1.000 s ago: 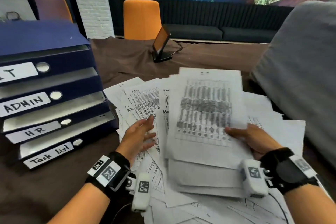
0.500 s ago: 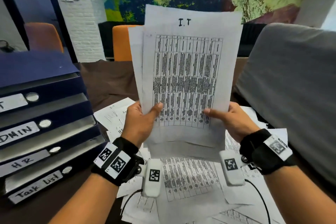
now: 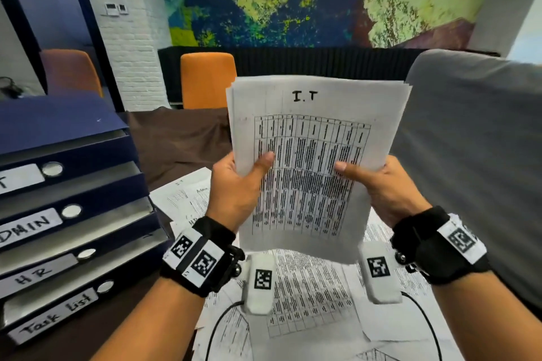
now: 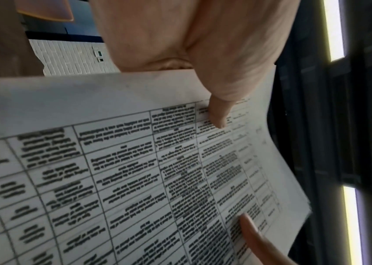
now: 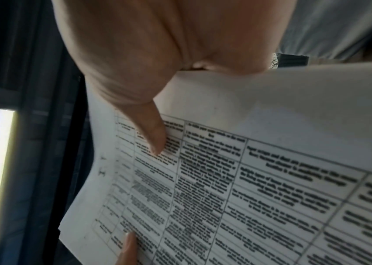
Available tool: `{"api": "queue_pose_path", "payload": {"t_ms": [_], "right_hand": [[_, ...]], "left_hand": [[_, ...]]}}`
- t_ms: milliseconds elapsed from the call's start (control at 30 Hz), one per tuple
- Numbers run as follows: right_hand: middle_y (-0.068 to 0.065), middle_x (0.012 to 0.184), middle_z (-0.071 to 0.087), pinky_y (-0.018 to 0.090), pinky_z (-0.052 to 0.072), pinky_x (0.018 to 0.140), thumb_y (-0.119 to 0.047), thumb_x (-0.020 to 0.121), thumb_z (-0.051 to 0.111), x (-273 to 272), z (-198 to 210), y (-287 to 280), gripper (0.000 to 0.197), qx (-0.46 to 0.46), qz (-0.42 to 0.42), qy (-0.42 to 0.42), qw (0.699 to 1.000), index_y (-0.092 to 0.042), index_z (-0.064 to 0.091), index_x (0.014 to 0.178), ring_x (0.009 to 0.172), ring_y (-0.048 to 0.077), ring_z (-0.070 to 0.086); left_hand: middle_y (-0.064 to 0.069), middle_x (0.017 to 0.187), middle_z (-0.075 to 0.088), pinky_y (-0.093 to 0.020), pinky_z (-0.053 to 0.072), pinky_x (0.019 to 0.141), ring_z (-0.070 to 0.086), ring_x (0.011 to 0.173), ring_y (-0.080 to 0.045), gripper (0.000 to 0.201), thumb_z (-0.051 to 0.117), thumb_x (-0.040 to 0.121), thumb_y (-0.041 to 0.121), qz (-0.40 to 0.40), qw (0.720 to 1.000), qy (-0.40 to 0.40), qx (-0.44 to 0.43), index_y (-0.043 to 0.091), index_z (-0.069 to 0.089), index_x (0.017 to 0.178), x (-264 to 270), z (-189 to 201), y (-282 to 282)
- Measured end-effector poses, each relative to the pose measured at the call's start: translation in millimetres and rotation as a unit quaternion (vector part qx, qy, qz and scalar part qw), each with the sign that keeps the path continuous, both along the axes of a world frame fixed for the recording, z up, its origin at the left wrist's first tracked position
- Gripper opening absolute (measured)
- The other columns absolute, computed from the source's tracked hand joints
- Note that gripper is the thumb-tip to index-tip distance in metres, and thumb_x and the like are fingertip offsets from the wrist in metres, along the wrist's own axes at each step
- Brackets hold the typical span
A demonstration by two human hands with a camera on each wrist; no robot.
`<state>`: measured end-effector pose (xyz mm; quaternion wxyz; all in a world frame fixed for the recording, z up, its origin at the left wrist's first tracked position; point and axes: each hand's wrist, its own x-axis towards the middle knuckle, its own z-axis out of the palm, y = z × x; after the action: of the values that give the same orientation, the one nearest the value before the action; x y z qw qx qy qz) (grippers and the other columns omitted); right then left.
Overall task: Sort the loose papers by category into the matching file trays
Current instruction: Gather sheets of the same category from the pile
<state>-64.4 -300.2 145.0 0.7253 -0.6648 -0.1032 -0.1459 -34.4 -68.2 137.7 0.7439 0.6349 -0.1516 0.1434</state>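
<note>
I hold a small stack of white sheets headed "I.T" (image 3: 311,138) upright in front of me, above the table. My left hand (image 3: 234,184) grips its left edge, thumb on the printed table (image 4: 135,161). My right hand (image 3: 378,182) grips the right edge the same way, thumb across the front (image 5: 226,179). The fingers of both hands are hidden behind the stack. At the left stands a dark blue stack of file trays (image 3: 73,214) with white labels reading, from the top, a cut-off "T", "ADMIN", "HR" and "Task list".
Several loose printed papers (image 3: 308,302) lie spread on the brown table (image 3: 176,141) below my hands. A grey chair back (image 3: 475,170) rises close on the right. An orange chair (image 3: 208,79) stands beyond the table, another behind the trays.
Both hands lifted the "I.T" sheets off the pile and raised them upright. Since half a second ago the offset sheets have been squared into one stack, and my hands sit higher on its edges.
</note>
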Motion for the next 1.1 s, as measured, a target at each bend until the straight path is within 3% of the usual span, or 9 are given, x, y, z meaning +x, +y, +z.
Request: {"api": "queue_pose_path", "payload": {"t_ms": [367, 500, 600, 700, 833, 900, 967, 1033, 1100], "right_hand": [[0.001, 0.110, 0.075, 0.033, 0.052, 0.090, -0.013, 0.075, 0.075, 4, -38, -7, 0.036, -0.049, -0.007, 0.084, 0.995, -0.017, 0.070, 0.110, 0.104, 0.018, 0.071], [0.000, 0.108, 0.075, 0.030, 0.049, 0.085, -0.014, 0.079, 0.077, 11, -65, -8, 0.030, -0.094, -0.005, 0.151, 0.984, -0.021, 0.069, 0.107, 0.101, 0.015, 0.070], [0.001, 0.104, 0.076, 0.043, 0.049, 0.099, -0.019, 0.078, 0.079, 15, -100, -12, 0.029, -0.137, 0.007, 0.238, 0.962, -0.014, 0.072, 0.105, 0.102, 0.021, 0.070], [0.005, 0.101, 0.077, 0.051, 0.053, 0.097, -0.016, 0.082, 0.077, 21, -119, -9, 0.027, -0.154, 0.034, 0.290, 0.944, -0.007, 0.073, 0.107, 0.099, 0.027, 0.072], [0.004, 0.093, 0.077, 0.035, 0.056, 0.074, 0.001, 0.086, 0.069, 25, -103, 17, 0.040, -0.112, 0.030, 0.221, 0.968, -0.013, 0.065, 0.123, 0.080, 0.020, 0.073], [-0.001, 0.094, 0.076, 0.028, 0.056, 0.066, 0.005, 0.085, 0.069, 23, -84, 32, 0.050, -0.081, 0.011, 0.156, 0.984, -0.027, 0.063, 0.124, 0.075, 0.015, 0.072], [0.006, 0.098, 0.076, 0.026, 0.057, 0.061, -0.006, 0.080, 0.075, 20, -62, 49, 0.042, -0.044, 0.050, 0.102, 0.993, -0.024, 0.068, 0.117, 0.073, 0.018, 0.072], [0.006, 0.092, 0.076, 0.020, 0.054, 0.057, -0.041, 0.061, 0.087, 17, -40, 67, 0.046, -0.038, 0.075, 0.058, 0.995, -0.016, 0.076, 0.097, 0.068, 0.014, 0.068], [0.003, 0.088, 0.073, 0.017, 0.053, 0.058, -0.051, 0.055, 0.082, 13, -20, 85, 0.049, -0.013, 0.099, 0.037, 0.994, -0.011, 0.077, 0.084, 0.069, 0.010, 0.067]], "left_hand": [[0.014, 0.107, 0.073, -0.020, 0.052, 0.090, 0.068, 0.101, 0.001, 0.022, 0.067, 0.093, 0.018, -0.022, 0.995, 0.062, 0.070, 0.028, 0.063, 0.113, 13, -27, 2], [0.008, 0.114, 0.072, -0.037, 0.049, 0.102, 0.067, 0.110, -0.013, 0.021, 0.059, 0.099, 0.022, -0.043, 0.981, 0.128, 0.136, 0.024, 0.063, 0.120, 17, -49, 9], [-0.002, 0.116, 0.072, -0.051, 0.048, 0.104, 0.066, 0.111, -0.024, 0.023, 0.051, 0.103, 0.032, -0.046, 0.961, 0.165, 0.216, 0.022, 0.065, 0.118, 18, -72, 22], [0.000, 0.118, 0.070, -0.050, 0.047, 0.106, 0.064, 0.113, -0.022, 0.028, 0.044, 0.105, 0.030, 0.002, 0.963, 0.179, 0.202, 0.019, 0.062, 0.124, 11, -80, 38], [0.007, 0.125, 0.066, -0.043, 0.041, 0.113, 0.060, 0.120, -0.013, 0.028, 0.045, 0.106, 0.019, 0.063, 0.977, 0.163, 0.122, 0.024, 0.056, 0.131, -7, -72, 65], [0.008, 0.146, 0.052, -0.036, 0.032, 0.118, 0.049, 0.132, -0.008, 0.052, 0.046, 0.105, 0.010, 0.080, 0.982, 0.143, 0.096, 0.029, 0.034, 0.151, -18, -63, 81], [0.013, 0.157, 0.037, -0.035, 0.031, 0.118, 0.040, 0.141, -0.005, 0.073, 0.046, 0.104, 0.005, 0.076, 0.986, 0.107, 0.102, 0.049, 0.014, 0.154, -31, -50, 101], [0.018, 0.152, 0.041, -0.024, 0.037, 0.113, 0.045, 0.131, 0.010, 0.062, 0.047, 0.104, 0.009, 0.070, 0.988, 0.084, 0.106, 0.052, 0.031, 0.145, -46, -36, 122], [0.016, 0.143, 0.053, -0.021, 0.039, 0.112, 0.050, 0.123, 0.015, 0.036, 0.047, 0.104, 0.026, 0.070, 0.988, 0.083, 0.110, 0.036, 0.052, 0.138, -66, -23, 141]]}}
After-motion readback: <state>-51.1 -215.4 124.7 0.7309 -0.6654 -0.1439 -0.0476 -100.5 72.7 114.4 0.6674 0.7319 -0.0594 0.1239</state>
